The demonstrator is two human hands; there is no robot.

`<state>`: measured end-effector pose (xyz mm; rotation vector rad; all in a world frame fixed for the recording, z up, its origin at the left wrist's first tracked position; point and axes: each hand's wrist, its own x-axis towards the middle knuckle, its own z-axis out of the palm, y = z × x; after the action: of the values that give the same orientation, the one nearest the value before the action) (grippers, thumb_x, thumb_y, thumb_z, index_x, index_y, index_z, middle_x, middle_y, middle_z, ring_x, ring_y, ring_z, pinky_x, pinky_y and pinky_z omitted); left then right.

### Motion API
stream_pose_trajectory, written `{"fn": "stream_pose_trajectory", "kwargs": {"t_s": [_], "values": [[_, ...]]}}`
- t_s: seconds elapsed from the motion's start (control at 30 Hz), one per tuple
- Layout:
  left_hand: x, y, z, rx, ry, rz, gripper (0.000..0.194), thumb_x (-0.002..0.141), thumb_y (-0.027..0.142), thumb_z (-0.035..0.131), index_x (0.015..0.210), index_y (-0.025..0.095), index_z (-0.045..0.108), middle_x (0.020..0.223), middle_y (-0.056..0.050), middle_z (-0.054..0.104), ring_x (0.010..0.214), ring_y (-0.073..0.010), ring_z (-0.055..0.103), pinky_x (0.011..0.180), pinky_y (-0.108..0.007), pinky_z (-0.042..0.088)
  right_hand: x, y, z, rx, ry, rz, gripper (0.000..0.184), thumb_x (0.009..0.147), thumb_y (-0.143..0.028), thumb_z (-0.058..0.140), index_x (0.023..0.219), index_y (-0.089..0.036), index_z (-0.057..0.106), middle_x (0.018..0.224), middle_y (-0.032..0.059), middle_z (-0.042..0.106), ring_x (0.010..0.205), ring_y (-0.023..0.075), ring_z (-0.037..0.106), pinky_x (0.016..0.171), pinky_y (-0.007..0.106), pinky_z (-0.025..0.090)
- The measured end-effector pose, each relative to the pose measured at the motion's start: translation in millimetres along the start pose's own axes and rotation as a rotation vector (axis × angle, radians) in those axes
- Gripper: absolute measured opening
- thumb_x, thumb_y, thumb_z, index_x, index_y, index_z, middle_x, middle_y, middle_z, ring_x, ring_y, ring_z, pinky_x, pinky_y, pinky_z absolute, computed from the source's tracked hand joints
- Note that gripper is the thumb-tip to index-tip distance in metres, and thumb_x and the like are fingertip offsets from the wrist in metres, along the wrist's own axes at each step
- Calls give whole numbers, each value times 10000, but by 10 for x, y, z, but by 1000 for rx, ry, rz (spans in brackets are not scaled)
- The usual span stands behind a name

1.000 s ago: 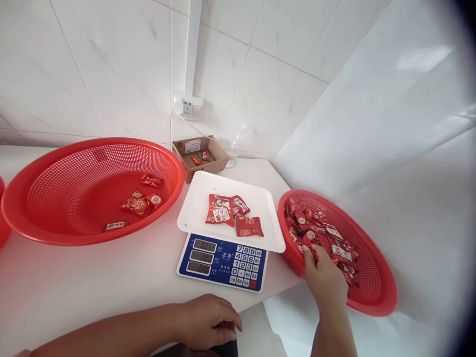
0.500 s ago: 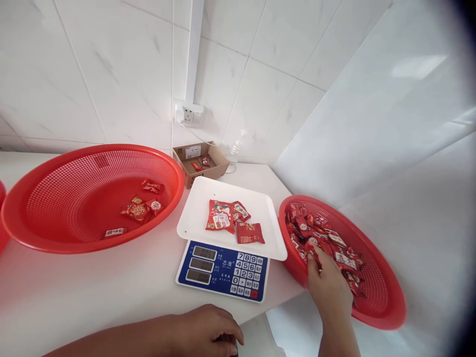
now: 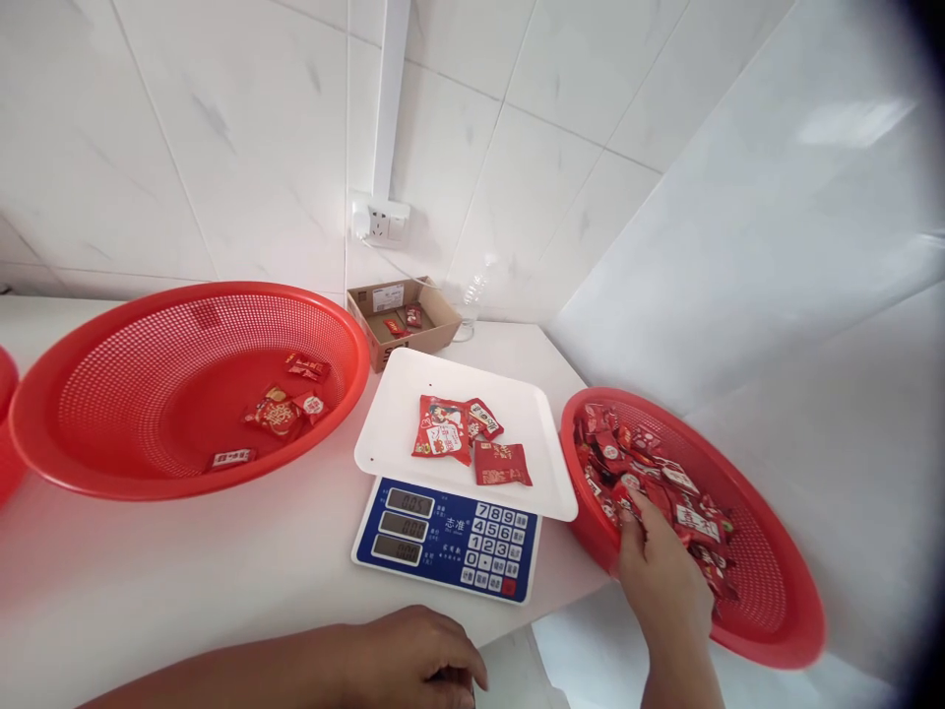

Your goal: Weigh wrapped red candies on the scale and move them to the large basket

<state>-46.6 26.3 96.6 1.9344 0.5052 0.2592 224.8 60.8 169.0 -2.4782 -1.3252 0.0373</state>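
My right hand (image 3: 668, 571) reaches into the right red basket (image 3: 801, 630), thumb and fingers closed on a small red snack packet (image 3: 626, 495) among several others. At the counter's front edge, my left hand (image 3: 424, 660) rests with fingers curled inward; what they hold, if anything, is hidden in shadow. Between the baskets stands a digital scale (image 3: 447, 537) with a blue panel and a white tray (image 3: 384, 433). On that tray lie a larger red packet (image 3: 443, 428), a smaller one (image 3: 483, 418) partly tucked behind it, and a flat dark-red packet (image 3: 502, 464).
A wide red basket (image 3: 44, 433) on the left contains several red packets (image 3: 277, 414). Behind the scale, a cardboard box (image 3: 424, 340) holds two small packets. A clear plastic bottle (image 3: 473, 295) stands near the wall socket (image 3: 380, 224). Another red rim (image 3: 6, 423) shows at far left.
The view has shifted slightly, so most things appear a little further right. My right hand stays in the basket at the same packets; my left hand has hardly moved.
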Motion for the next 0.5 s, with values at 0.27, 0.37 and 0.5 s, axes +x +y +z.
{"fn": "stream_pose_trajectory", "kwargs": {"t_s": [0.27, 0.37, 0.5], "values": [[6, -40, 15, -12, -9, -3, 307, 828, 255, 577, 1119, 249, 673, 963, -59, 730, 878, -188, 674, 819, -264, 513, 13, 47, 26, -20, -2, -30, 545, 878, -419, 292, 1359, -273, 501, 1213, 109, 644, 945, 340, 654, 743, 483, 507], [3, -43, 15, -11, -11, -8, 314, 827, 265, 572, 1126, 258, 669, 966, -56, 726, 890, -189, 671, 833, -270, 509, 13, 31, 16, -39, 23, -33, 555, 872, -444, 299, 1358, -268, 502, 1094, 128, 694, 797, 321, 675, 654, 449, 503], [2, -36, 7, -21, -14, -8, 307, 832, 266, 570, 1121, 256, 671, 970, -52, 728, 880, -182, 674, 822, -260, 509, 12, -6, -4, -49, 52, 6, 540, 855, -464, 330, 1320, -273, 525, 1008, 111, 718, 674, 288, 667, 564, 388, 470]]}}
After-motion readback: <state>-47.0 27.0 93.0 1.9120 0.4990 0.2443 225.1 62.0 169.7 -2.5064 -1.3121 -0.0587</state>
